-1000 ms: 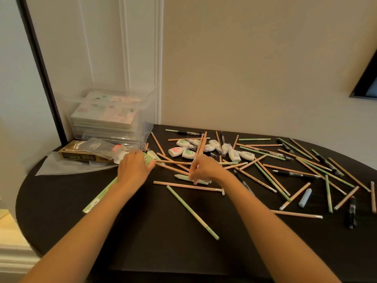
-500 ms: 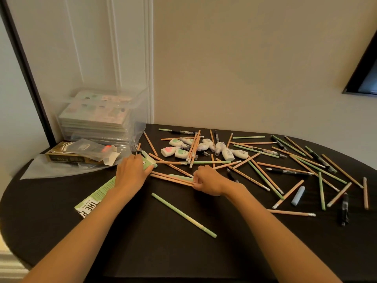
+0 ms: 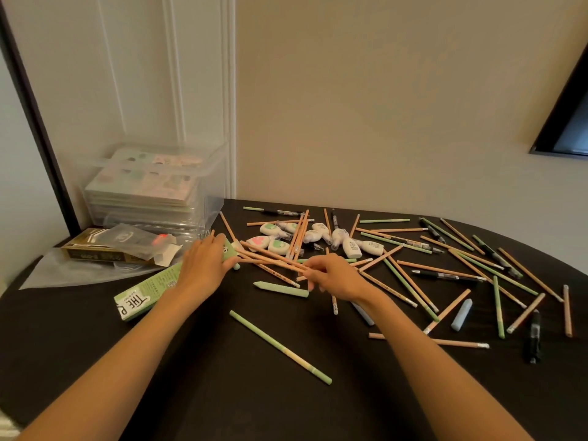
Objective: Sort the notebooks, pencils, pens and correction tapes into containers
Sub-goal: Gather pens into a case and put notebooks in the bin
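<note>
The right hand (image 3: 334, 276), centre frame, pinches one end of a small bundle of wooden pencils (image 3: 270, 257). The left hand (image 3: 203, 265) lies with straight fingers on the upper end of the green pencil box (image 3: 146, 292), touching the bundle's other tips. The bundle's long axis runs upper left to lower right, toward the box mouth (covered by the left hand, so I cannot tell if it is open). Notebooks (image 3: 143, 183) fill the clear bin (image 3: 213, 192), upper left.
</note>
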A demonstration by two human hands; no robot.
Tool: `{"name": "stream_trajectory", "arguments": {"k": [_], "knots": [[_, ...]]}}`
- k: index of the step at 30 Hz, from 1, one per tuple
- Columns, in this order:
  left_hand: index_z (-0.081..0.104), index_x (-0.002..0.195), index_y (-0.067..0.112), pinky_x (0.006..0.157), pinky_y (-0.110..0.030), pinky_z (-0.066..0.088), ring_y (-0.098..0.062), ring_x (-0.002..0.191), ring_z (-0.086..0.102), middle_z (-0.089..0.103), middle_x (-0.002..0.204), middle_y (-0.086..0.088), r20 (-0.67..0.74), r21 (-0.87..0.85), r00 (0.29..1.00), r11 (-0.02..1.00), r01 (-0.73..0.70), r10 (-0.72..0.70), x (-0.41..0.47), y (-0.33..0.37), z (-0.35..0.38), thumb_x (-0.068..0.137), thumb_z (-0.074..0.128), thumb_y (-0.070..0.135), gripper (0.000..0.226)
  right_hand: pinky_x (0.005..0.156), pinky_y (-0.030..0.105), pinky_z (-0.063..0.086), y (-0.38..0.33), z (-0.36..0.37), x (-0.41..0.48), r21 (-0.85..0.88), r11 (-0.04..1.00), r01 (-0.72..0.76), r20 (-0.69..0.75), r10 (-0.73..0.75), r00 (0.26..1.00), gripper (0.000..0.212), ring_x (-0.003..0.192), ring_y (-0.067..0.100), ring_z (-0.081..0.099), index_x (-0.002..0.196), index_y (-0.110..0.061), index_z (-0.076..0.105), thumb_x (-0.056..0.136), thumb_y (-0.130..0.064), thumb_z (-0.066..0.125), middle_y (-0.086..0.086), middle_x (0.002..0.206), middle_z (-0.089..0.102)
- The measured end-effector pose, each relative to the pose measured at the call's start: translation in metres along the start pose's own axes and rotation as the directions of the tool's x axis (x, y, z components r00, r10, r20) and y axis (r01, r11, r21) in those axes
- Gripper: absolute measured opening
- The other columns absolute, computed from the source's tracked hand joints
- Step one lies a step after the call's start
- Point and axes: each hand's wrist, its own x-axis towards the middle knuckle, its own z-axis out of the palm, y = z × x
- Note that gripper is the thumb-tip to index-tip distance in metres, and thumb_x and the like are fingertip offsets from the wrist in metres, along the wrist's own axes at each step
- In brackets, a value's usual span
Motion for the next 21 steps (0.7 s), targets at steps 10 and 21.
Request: {"name": "stream_trajectory", "arguments": {"k": [10,21], "knots": [[0.034,0.140,0.016,0.101,-0.036,0.033,-0.023,0.127,0.039,0.045,0.137,-0.005,0.022,0.022,0.996,0.996,-0.088,0.087,0.005,-0.004,-0.009,0.092,0.052,0.038,0.056,0.062,0.020,0.037,-0.012,-0.016,0.007,-0.046,0.998,0.031,-0.098,-0.035,0.995,0.021,0.062,0.007,0.044,0.087,-0.005,0.067,0.095,-0.014,0.050,0.002,0.069,0.054],[0.041,0.135,0.012,0.096,-0.034,0.037,-0.024,0.124,0.043,0.049,0.133,-0.007,0.040,0.062,0.999,0.998,-0.030,0.028,0.008,0.000,-0.014,0.092,0.052,0.039,0.052,0.058,0.014,0.034,-0.015,-0.020,0.003,-0.054,0.998,0.036,-0.105,-0.041,0.994,0.021,0.061,0.005,0.043,0.102,-0.006,0.070,0.094,-0.014,0.053,-0.007,0.068,0.053]]}}
